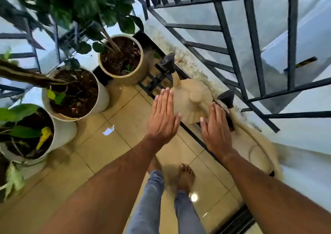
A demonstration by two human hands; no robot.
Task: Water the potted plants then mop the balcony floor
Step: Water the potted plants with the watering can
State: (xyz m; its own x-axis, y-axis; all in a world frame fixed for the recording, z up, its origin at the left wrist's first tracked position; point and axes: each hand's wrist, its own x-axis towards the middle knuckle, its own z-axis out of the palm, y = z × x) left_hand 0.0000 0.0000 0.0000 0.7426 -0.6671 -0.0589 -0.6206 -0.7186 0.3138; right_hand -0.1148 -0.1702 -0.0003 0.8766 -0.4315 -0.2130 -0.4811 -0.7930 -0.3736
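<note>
Three potted plants stand along the left: a ribbed beige pot (138, 72), a white pot (103, 97) and another white pot (62, 133) nearest me. A beige watering can (192, 97) with a black spray head sits on the tiled floor (107, 144) by the ledge. A second beige can (256, 149) sits to its right, blurred. My left hand (163, 117) hovers flat, fingers together, just left of the first can. My right hand (215, 128) is flat between the two cans. Neither hand holds anything. No mop is in view.
A black metal railing (231, 42) on a stained white ledge (188, 58) runs along the right and far side. A dark drain channel (197, 138) follows the ledge. My bare feet (186, 178) stand on the glossy tiles below my hands.
</note>
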